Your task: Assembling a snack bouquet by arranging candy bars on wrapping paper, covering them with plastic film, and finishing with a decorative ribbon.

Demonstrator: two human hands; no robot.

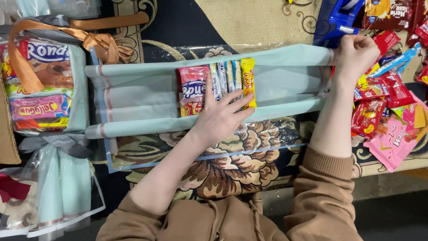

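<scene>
My left hand lies flat, fingers spread, on a row of snack packets: a pink pouch, several thin wafer sticks and a yellow bar. The packets lie in the middle of a pale green wrapping sheet with both long edges folded inward. My right hand is closed at the sheet's right end, next to a blue tape dispenser. What the fingers pinch is hidden. A clear plastic sheet lies under the green one.
A finished wrapped snack bundle with an orange ribbon stands at the left, another wrapped bundle below it. A pile of red and pink snack packets covers the right. All rests on a patterned carpet.
</scene>
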